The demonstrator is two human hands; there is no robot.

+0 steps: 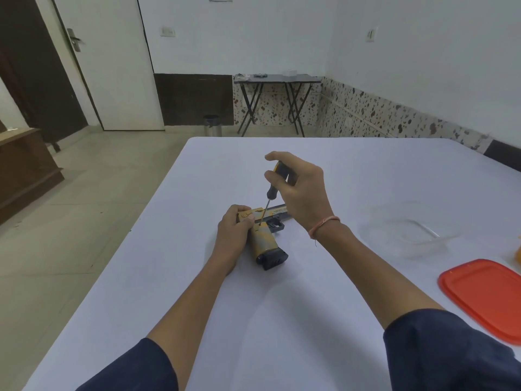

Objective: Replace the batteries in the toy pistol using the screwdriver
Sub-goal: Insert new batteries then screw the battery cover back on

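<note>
A yellow and black toy pistol [263,241] lies on its side in the middle of the white table [310,306], grip toward me. My left hand [235,230] grips its rear end and holds it down. My right hand [296,187] holds the black and yellow handle of a screwdriver [270,190] from above. The shaft slants down and its tip sits on the pistol's side just above the grip.
A clear plastic container [408,230] stands to the right of the pistol, and its red lid [485,297] lies at the table's right edge. Something orange [518,253] shows at the far right. A folding table [277,80] and a bin [212,125] stand by the wall.
</note>
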